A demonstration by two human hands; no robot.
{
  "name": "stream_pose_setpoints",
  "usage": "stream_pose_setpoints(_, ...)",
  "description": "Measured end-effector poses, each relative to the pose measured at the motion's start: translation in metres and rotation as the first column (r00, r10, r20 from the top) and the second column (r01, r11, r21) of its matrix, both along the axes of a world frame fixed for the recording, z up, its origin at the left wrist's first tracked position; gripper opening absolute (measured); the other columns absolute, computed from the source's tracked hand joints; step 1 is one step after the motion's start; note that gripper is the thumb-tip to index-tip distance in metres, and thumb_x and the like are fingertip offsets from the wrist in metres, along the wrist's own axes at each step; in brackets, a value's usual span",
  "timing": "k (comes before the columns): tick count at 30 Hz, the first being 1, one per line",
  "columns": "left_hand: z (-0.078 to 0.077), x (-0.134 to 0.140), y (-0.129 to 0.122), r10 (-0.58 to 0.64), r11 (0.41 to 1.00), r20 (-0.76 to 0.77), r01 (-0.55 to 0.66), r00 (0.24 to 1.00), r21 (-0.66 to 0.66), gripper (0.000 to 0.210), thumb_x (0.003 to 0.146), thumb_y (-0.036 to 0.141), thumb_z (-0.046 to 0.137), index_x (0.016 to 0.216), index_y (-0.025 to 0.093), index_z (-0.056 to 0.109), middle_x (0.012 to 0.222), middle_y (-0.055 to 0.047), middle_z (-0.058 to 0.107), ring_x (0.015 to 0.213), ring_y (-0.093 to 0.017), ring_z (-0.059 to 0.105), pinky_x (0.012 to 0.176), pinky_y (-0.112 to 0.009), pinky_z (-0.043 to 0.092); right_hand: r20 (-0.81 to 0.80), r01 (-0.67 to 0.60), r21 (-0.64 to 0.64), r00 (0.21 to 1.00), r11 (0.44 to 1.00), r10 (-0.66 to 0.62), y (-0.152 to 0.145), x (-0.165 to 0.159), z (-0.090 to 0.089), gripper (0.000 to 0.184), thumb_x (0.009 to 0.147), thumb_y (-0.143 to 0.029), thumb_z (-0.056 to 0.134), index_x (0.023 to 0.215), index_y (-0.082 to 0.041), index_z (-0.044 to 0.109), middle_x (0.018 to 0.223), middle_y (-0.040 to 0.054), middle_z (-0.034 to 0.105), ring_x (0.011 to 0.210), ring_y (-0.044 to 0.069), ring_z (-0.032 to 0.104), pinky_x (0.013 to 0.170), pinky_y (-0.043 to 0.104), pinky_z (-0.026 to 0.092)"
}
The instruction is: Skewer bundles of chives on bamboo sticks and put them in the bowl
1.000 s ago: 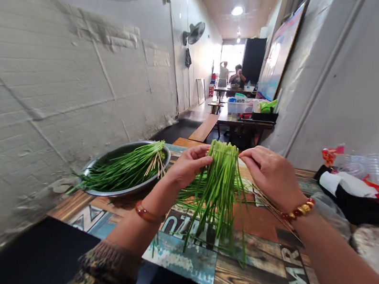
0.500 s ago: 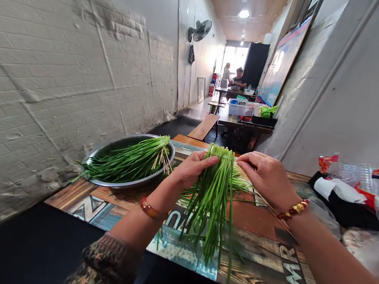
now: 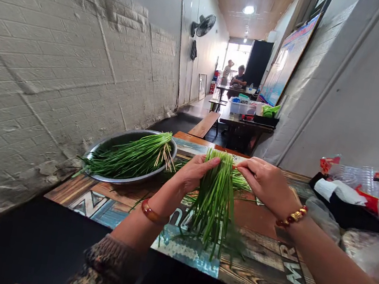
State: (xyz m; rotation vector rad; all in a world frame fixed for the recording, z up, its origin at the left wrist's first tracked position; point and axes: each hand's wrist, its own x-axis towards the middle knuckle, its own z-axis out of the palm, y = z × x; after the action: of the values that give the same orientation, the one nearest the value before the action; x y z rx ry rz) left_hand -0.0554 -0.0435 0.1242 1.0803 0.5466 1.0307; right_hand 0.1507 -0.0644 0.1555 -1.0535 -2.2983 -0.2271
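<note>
My left hand point(image 3: 196, 171) is closed on a bunch of green garlic chives point(image 3: 215, 199), its thumb laid across the front near the pale cut ends. The stalks stand side by side at the top, and their green tips hang down over the table. At the right edge of the bunch, my right hand point(image 3: 259, 177) is pinched on what looks like a thin skewer, mostly hidden by the fingers. On the left, a metal basin point(image 3: 120, 182) holds more chives point(image 3: 129, 156), with several wooden skewers point(image 3: 165, 156) sticking out of them. Loose chives point(image 3: 241, 181) lie behind the bunch.
The patterned table point(image 3: 258, 270) has its near edge below my hands. Plastic bags and packaging point(image 3: 349, 188) fill its right end. Beyond are a bench point(image 3: 205, 124), another table with a plastic box point(image 3: 241, 107), and two people in the distance. A brick-patterned wall point(image 3: 60, 67) runs along the left.
The hanging chives have swung slightly and their tips sit a little higher. Both hands keep nearly the same place at the bunch. The view has shifted slightly; a distant person has raised an arm.
</note>
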Motion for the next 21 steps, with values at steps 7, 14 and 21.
stream_pose_setpoints(7, -0.007, 0.000, -0.002, 0.057, 0.998, 0.120, -0.057, 0.991, -0.005, 0.037, 0.070, 0.042, 0.076, 0.089, 0.010, 0.073, 0.081, -0.008, 0.074, 0.069, -0.017, 0.068, 0.069, -0.026, 0.052, 0.001, 0.029, 0.021, 1.000, 0.999, -0.029, -0.003, 0.002, -0.004, 0.020, 0.096, -0.025, 0.045, 0.089, -0.017, 0.061, 0.086, 0.0075, 0.066, 0.080, 0.021, 0.062, 0.074, 0.033, 0.045)
stream_pose_setpoints(14, -0.015, 0.004, -0.002, 0.003, 1.000, 0.119, -0.002, 0.993, -0.007, 0.037, 0.071, 0.040, 0.076, 0.093, 0.010, 0.073, 0.083, -0.009, 0.074, 0.069, -0.017, 0.068, 0.069, -0.026, 0.051, -0.103, -0.005, 0.009, 0.995, 1.000, 0.006, -0.005, 0.004, -0.010, 0.018, 0.094, -0.021, 0.046, 0.085, -0.017, 0.061, 0.084, 0.0067, 0.068, 0.077, 0.019, 0.063, 0.072, 0.031, 0.044)
stream_pose_setpoints(21, -0.017, 0.011, -0.001, -0.020, 0.999, 0.129, 0.025, 0.991, -0.035, 0.037, 0.069, 0.040, 0.078, 0.090, 0.010, 0.073, 0.078, -0.008, 0.074, 0.065, -0.015, 0.066, 0.066, -0.024, 0.050, -0.128, -0.001, -0.082, 0.992, 0.997, -0.010, -0.007, 0.006, -0.009, 0.018, 0.093, -0.021, 0.048, 0.082, -0.016, 0.062, 0.078, 0.0053, 0.068, 0.073, 0.019, 0.062, 0.069, 0.030, 0.042)
